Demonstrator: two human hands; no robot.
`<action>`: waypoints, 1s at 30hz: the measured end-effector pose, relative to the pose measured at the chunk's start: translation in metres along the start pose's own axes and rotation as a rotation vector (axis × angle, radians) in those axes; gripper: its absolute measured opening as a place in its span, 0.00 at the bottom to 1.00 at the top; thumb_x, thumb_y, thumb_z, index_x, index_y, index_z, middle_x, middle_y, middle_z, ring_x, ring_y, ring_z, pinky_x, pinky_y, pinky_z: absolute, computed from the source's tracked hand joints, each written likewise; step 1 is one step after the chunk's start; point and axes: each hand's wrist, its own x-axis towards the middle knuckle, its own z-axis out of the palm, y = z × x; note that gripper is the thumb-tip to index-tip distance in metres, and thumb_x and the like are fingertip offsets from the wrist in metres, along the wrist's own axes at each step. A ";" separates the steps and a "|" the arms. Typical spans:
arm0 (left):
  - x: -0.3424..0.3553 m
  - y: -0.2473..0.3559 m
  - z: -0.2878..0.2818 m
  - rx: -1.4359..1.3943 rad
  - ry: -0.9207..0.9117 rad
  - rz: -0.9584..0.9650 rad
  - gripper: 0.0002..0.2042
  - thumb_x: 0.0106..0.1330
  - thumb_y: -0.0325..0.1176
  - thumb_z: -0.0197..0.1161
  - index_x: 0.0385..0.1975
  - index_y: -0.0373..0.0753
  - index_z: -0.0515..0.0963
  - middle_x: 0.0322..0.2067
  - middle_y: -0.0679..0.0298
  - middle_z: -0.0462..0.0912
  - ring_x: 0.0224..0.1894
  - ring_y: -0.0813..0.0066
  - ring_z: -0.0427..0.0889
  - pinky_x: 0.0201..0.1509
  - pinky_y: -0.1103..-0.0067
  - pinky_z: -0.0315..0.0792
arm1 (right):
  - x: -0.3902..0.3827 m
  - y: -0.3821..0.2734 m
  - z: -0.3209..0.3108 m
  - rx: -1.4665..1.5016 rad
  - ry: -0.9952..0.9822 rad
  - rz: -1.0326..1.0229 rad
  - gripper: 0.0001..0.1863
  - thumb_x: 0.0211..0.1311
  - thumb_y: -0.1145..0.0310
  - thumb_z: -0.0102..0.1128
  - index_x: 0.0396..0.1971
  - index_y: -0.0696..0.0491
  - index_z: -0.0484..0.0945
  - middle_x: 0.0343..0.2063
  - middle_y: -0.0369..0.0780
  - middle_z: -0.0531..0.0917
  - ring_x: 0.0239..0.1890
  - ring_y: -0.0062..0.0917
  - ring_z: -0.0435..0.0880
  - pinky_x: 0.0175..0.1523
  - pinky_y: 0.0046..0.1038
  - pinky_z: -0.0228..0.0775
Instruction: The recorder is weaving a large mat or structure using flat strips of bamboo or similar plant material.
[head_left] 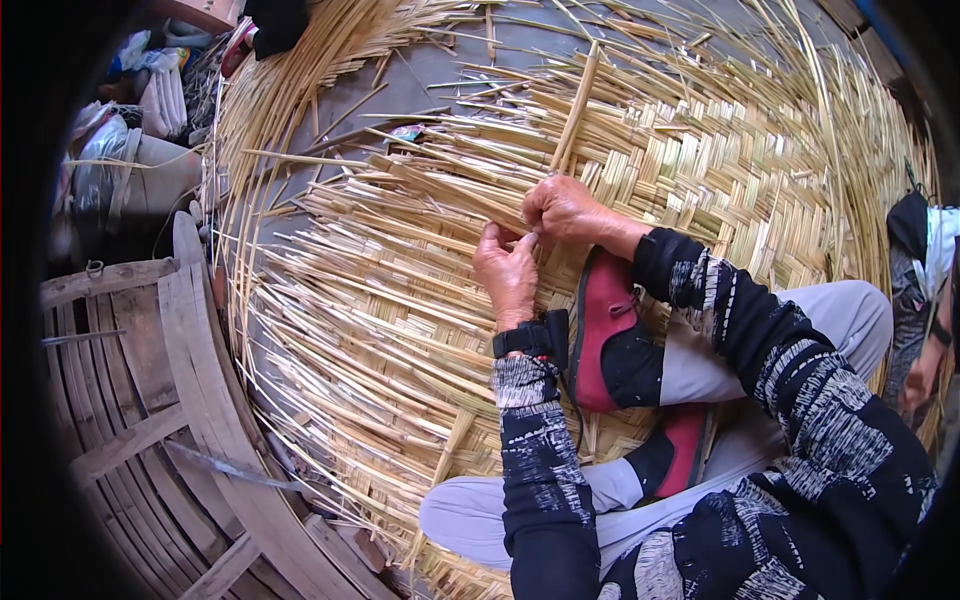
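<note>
I sit on a large woven mat (690, 190) of pale split-reed strips, its left side a fringe of loose, unwoven ends. My left hand (507, 275) is closed at the fingertips on a reed strip (440, 190) that slants away to the upper left. Touching it, my right hand (568, 210) is curled shut around the same strip's near end; its fingers partly hide the grip. Just beyond my right hand, a wider strip (578, 105) points away across the weave. A black band (530, 340) circles my left wrist.
A wooden slatted frame (205, 380) stands at the left. Loose long strips (290, 90) are heaped at the upper left, near another person's foot (238, 48). Bags and a pale bucket (160, 180) are behind the frame. My red-and-black shoes (605, 330) rest on the mat.
</note>
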 end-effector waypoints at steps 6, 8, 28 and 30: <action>-0.002 0.005 0.003 0.177 0.058 0.063 0.10 0.48 0.26 0.65 0.27 0.30 0.71 0.23 0.55 0.79 0.26 0.70 0.78 0.32 0.76 0.70 | 0.000 0.000 0.002 -0.034 0.032 -0.041 0.04 0.28 0.71 0.59 0.12 0.47 0.77 0.14 0.40 0.76 0.23 0.36 0.77 0.26 0.35 0.67; -0.007 0.011 0.007 0.321 0.096 0.063 0.10 0.48 0.26 0.65 0.27 0.30 0.71 0.24 0.54 0.79 0.27 0.69 0.79 0.32 0.75 0.70 | -0.001 0.001 0.004 -0.070 0.076 -0.086 0.04 0.28 0.71 0.58 0.12 0.47 0.77 0.14 0.40 0.76 0.23 0.37 0.77 0.26 0.35 0.67; -0.002 0.015 -0.008 0.403 -0.071 -0.055 0.07 0.46 0.27 0.66 0.18 0.29 0.76 0.15 0.63 0.77 0.20 0.83 0.72 0.24 0.82 0.67 | -0.002 -0.001 -0.003 0.081 0.002 -0.001 0.04 0.28 0.73 0.57 0.13 0.50 0.77 0.14 0.39 0.76 0.21 0.33 0.77 0.26 0.31 0.67; -0.005 0.018 -0.003 0.440 -0.054 -0.044 0.09 0.45 0.29 0.67 0.18 0.29 0.76 0.15 0.61 0.77 0.19 0.80 0.73 0.25 0.80 0.68 | -0.001 0.000 -0.002 0.082 0.017 0.000 0.05 0.29 0.71 0.56 0.13 0.48 0.78 0.14 0.41 0.77 0.21 0.35 0.78 0.26 0.33 0.68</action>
